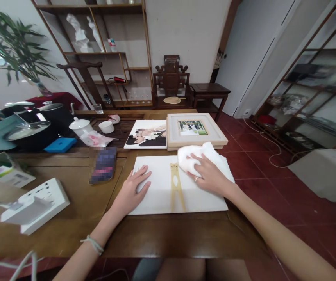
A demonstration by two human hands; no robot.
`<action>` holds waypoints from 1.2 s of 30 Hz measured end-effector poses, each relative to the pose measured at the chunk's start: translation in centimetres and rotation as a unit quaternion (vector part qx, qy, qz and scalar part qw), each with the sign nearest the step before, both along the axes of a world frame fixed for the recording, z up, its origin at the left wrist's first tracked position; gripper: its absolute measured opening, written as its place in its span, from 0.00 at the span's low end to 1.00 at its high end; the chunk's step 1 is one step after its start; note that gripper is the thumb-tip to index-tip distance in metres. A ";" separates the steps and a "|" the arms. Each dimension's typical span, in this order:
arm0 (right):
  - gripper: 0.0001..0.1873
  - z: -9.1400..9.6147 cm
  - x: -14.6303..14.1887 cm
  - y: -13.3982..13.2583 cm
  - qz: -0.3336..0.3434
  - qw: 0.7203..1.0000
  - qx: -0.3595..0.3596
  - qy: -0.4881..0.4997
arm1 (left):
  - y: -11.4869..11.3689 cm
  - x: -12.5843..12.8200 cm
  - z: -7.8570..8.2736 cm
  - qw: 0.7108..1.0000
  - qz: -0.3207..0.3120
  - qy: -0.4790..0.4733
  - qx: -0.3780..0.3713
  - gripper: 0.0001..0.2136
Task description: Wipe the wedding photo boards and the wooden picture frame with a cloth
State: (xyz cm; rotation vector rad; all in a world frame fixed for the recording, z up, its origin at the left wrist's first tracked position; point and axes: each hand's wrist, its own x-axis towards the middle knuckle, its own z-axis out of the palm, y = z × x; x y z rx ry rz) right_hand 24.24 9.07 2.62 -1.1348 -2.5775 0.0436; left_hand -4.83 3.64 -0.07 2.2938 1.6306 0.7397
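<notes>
A white flat panel (156, 195) with a wooden stand strip (176, 187) on its back lies on the wooden table (68, 218) in front of me. My left hand (133, 191) rests flat on the panel's left part, fingers stretched out. My right hand (207, 173) presses a white cloth (191, 158) onto the panel's upper right corner, fingers spread over the cloth. A ring shows on that hand.
Behind the panel lie a photo print (147, 134) and a framed photo (194, 130). A power strip (36, 205) sits at left, a dark booklet (103, 164) in the middle, with pots (27, 125), a teapot (80, 125) and cups further back. The table's right edge borders red tiled floor (261, 171).
</notes>
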 end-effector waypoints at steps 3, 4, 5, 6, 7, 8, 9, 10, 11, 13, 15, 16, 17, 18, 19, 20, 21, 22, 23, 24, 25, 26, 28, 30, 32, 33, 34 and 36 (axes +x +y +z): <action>0.09 1.2 0.6 -3.0 0.033 0.997 -0.064 -0.039 | 0.0 0.0 0.0 1.000 0.001 0.000 0.005 0.20; 0.09 1.9 0.8 -4.4 0.042 0.993 -0.095 -0.052 | 0.0 0.0 0.0 1.000 0.001 0.001 0.005 0.20; 0.10 2.6 1.1 -5.7 0.051 0.989 -0.127 -0.063 | 0.0 0.1 0.0 1.000 0.001 0.001 0.005 0.20; 0.11 3.2 1.4 -6.9 0.058 0.983 -0.158 -0.071 | 0.0 0.1 0.1 1.000 0.000 0.002 0.004 0.20; 0.12 3.9 1.7 -8.0 0.066 0.977 -0.186 -0.075 | -0.1 0.1 0.1 1.000 0.000 0.002 0.003 0.20; 0.12 4.4 1.9 -8.7 0.072 0.972 -0.211 -0.076 | -0.1 0.2 0.2 1.000 0.000 0.002 0.002 0.19; 0.11 4.8 2.1 -9.1 0.074 0.967 -0.232 -0.072 | -0.1 0.2 0.2 1.000 0.000 0.000 0.002 0.19; 0.09 5.0 2.3 -9.1 0.069 0.964 -0.249 -0.067 | -0.1 0.2 0.2 1.000 0.001 -0.001 0.003 0.19; 0.09 5.0 2.3 -8.8 0.057 0.962 -0.262 -0.060 | -0.1 0.2 0.2 1.000 0.002 -0.002 0.004 0.19; 0.14 4.7 2.2 -7.4 0.016 0.962 -0.271 -0.039 | -0.1 0.2 0.2 1.000 0.001 -0.003 0.006 0.19; 0.19 3.7 1.6 -5.4 -0.023 0.967 -0.253 -0.003 | -0.1 0.2 0.1 1.000 -0.001 -0.001 0.006 0.19; 0.20 3.2 1.1 -4.4 -0.038 0.971 -0.237 0.019 | -0.1 0.1 0.1 1.000 -0.001 0.001 0.005 0.19; 0.20 2.6 0.5 -3.4 -0.053 0.974 -0.217 0.040 | -0.1 0.1 0.1 1.000 -0.001 0.002 0.004 0.19; 0.20 2.0 -0.2 -2.5 -0.069 0.977 -0.194 0.058 | -0.1 0.1 0.2 1.000 -0.001 0.004 0.003 0.19; 0.18 1.4 -0.9 -1.8 -0.085 0.979 -0.170 0.071 | -0.1 0.1 0.2 1.000 0.000 0.005 0.002 0.19; 0.17 1.0 -1.6 -1.2 -0.092 0.982 -0.146 0.077 | -0.1 0.1 0.2 1.000 0.001 0.007 0.001 0.19; 0.15 0.6 -2.2 -0.8 -0.085 0.986 -0.126 0.075 | -0.1 0.1 0.2 1.000 0.002 0.008 0.001 0.19; 0.12 0.4 -2.7 -0.6 -0.065 0.989 -0.111 0.067 | -0.1 0.1 0.2 1.000 0.002 0.009 0.000 0.19; 0.11 0.3 -3.1 -0.6 -0.037 0.993 -0.101 0.055 | -0.1 0.1 0.2 1.000 0.001 0.010 -0.001 0.19; 0.11 0.3 -3.4 -0.8 -0.005 0.994 -0.097 0.042 | -0.1 0.1 0.2 1.000 0.001 0.011 -0.001 0.19; 0.12 0.5 -3.5 -1.3 0.023 0.994 -0.099 0.030 | 0.0 0.1 0.2 1.000 0.001 0.011 0.000 0.19; 0.14 0.7 -3.5 -2.0 0.045 0.993 -0.106 0.021 | 0.0 0.1 0.2 1.000 0.000 0.010 0.001 0.19; 0.15 1.4 -3.3 -4.1 0.076 0.989 -0.130 0.007 | 0.0 0.1 0.1 1.000 0.001 0.009 0.003 0.19; 0.15 2.2 -3.1 -6.7 0.114 0.980 -0.162 -0.008 | 0.0 0.1 0.1 1.000 0.001 0.007 0.004 0.19; 0.13 3.0 -2.8 -9.1 0.161 0.968 -0.190 -0.028 | -0.1 0.1 0.1 1.000 0.001 0.004 0.003 0.19; 0.13 3.4 -2.7 -9.9 0.182 0.962 -0.200 -0.037 | -0.1 0.1 0.2 1.000 0.001 0.003 0.003 0.19; 0.13 3.6 -2.7 -10.4 0.203 0.956 -0.207 -0.043 | -0.1 0.1 0.2 1.000 0.000 0.002 0.002 0.19; 0.14 4.0 -2.7 -10.2 0.228 0.948 -0.219 -0.043 | -0.1 0.1 0.3 1.000 -0.002 -0.001 -0.001 0.19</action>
